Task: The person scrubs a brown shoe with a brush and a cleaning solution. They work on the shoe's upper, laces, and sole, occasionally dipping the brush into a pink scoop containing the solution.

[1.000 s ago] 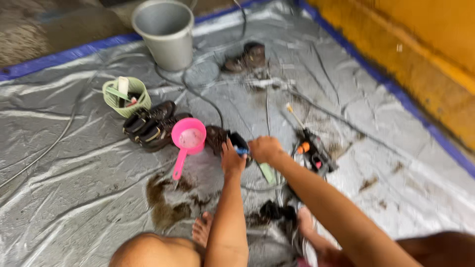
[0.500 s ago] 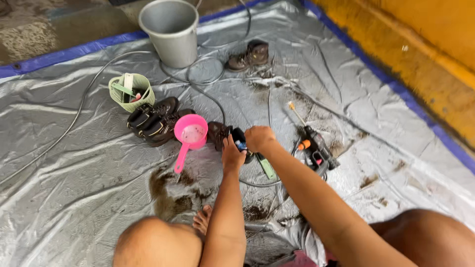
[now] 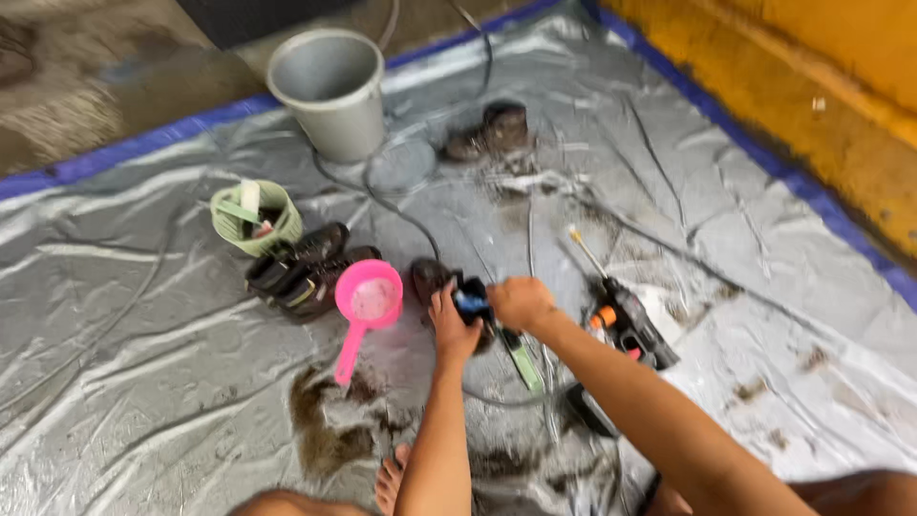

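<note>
A dark shoe (image 3: 432, 279) lies on the wet grey tarp (image 3: 143, 401), toe toward the pink scoop (image 3: 368, 304) just beside it. The left hand (image 3: 453, 327) clasps its near end from below, fingers curled round it; the right hand (image 3: 519, 302) closes on a small blue-and-black object (image 3: 471, 304) pressed against the shoe, which may be a brush, though blur hides its shape. Both hands meet at the shoe, the left nearer its body, and the shoe's long axis runs left to right across the view.

A green-handled tool (image 3: 522, 361) lies just below the right hand. Right of it rests a black and orange drill (image 3: 626, 320), bit pointing away. Left of the scoop sits a dark muddy shoe pair (image 3: 304, 270), then a green basket (image 3: 254, 216). Farther off stand a grey bucket (image 3: 330, 88) and brown boots (image 3: 492, 131). Mud (image 3: 330, 430) smears the glossy, creased plastic near a bare foot (image 3: 388, 480).
</note>
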